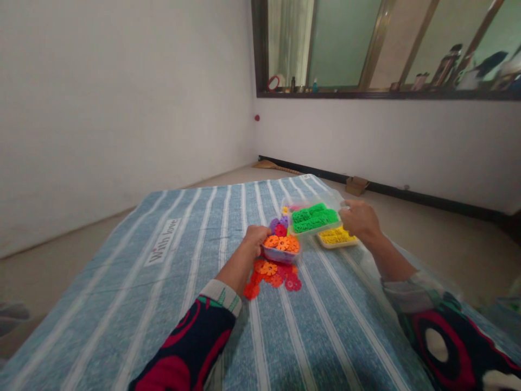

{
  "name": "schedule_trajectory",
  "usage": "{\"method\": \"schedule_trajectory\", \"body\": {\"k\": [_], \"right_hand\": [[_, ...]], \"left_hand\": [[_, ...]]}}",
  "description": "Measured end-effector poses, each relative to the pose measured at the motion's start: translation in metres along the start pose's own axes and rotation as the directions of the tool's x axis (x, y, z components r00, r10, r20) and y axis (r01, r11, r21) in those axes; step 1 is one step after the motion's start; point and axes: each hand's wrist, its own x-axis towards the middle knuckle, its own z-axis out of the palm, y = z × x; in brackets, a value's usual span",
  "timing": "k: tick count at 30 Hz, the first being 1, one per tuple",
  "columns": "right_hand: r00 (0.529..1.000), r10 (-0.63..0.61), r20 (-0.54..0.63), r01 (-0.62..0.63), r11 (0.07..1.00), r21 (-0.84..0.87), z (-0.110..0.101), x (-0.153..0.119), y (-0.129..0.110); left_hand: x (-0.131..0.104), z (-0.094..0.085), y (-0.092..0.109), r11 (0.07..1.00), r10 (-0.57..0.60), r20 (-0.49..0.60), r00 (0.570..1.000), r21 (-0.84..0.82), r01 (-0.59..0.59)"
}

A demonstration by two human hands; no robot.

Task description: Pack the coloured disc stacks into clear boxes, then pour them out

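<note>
My left hand [258, 238] is closed on the left edge of a clear plastic container [287, 257] heaped with orange flower-shaped pieces [281, 243]. With fingers around its right edge, my right hand [360, 220] grips a clear plastic box [314, 230] of green pieces [315, 217] in rows. That box is held up over part of a box of yellow pieces [337, 235]. Loose red and orange flower pieces [274, 274] lie on the cloth below the left container. Purple pieces [279, 223] show behind it, partly hidden.
A blue-and-white striped cloth [195, 260] covers the surface. A small cardboard box [356, 185] sits on the floor by the far wall. Bottles and a round mirror [273, 83] stand on the window ledge.
</note>
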Motion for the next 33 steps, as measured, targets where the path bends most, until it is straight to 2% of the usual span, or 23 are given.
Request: {"method": "schedule_trajectory", "body": {"k": [4,7,10,13,17,22,26,33], "right_hand": [[0.999,0.002,-0.051,-0.003,1.0,-0.031,-0.007,-0.003,-0.018],[0.999,-0.038,-0.016,0.037,0.997,-0.067,-0.007,-0.008,-0.039],[0.992,-0.126,0.028,0.128,0.989,-0.078,-0.005,-0.014,-0.067],[0.972,-0.226,0.07,0.231,0.97,-0.069,-0.004,-0.02,-0.099],[0.939,-0.329,0.103,0.336,0.94,-0.06,-0.007,-0.026,-0.14],[0.893,-0.435,0.12,0.444,0.894,-0.065,-0.01,-0.03,-0.177],[0.884,-0.456,0.104,0.465,0.882,-0.084,-0.013,-0.033,-0.189],[0.867,-0.496,0.052,0.498,0.857,-0.133,-0.02,-0.034,-0.197]], "left_hand": [[0.002,-0.039,0.002,0.999,0.034,-0.054,0.998,-0.032,-0.036],[0.001,-0.074,0.001,0.996,0.091,-0.13,0.987,0.017,-0.09],[-0.006,-0.104,0.003,0.933,0.262,-0.21,0.942,0.303,-0.192],[-0.02,-0.124,0.007,0.808,0.366,-0.234,0.9,0.561,-0.183],[-0.034,-0.139,0.01,0.725,0.402,-0.241,0.883,0.673,-0.146],[-0.039,-0.154,0.005,0.733,0.357,-0.292,0.887,0.676,-0.072],[-0.038,-0.161,0.004,0.728,0.405,-0.317,0.858,0.679,-0.093],[-0.039,-0.161,0.003,0.714,0.452,-0.341,0.824,0.693,-0.105]]}}
